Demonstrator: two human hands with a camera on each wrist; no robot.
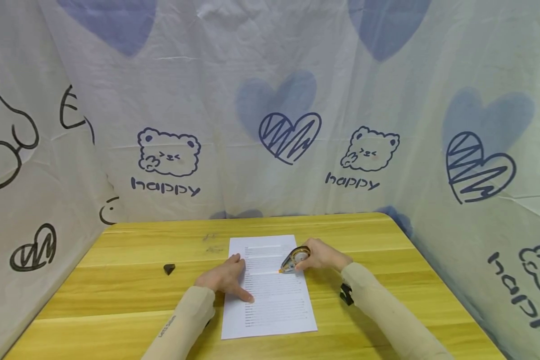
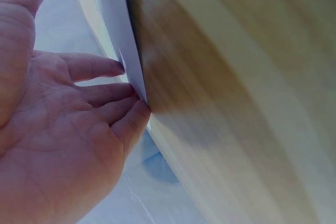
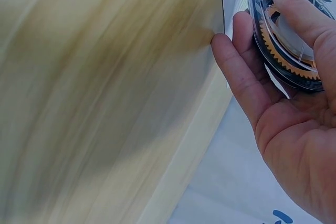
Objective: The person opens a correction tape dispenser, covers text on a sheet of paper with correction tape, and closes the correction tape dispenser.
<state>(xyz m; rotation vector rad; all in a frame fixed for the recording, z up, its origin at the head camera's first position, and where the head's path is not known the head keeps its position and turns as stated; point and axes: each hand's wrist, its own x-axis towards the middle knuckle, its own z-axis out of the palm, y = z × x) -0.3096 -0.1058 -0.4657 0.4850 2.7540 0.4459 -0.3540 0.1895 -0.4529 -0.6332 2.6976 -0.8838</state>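
Note:
A printed sheet of paper lies on the wooden table, covered in lines of small text. My right hand grips a correction tape dispenser, its orange tip down on the sheet near the middle of the text. In the right wrist view, the thumb lies on the clear case of the correction tape, where an orange gear shows inside. My left hand rests on the sheet's left side, thumb spread apart. In the left wrist view its fingertips touch the paper's edge.
A small dark cap-like piece lies on the table to the left of the paper. Faint dark marks show on the tabletop behind it. A printed curtain hangs along the table's back and sides.

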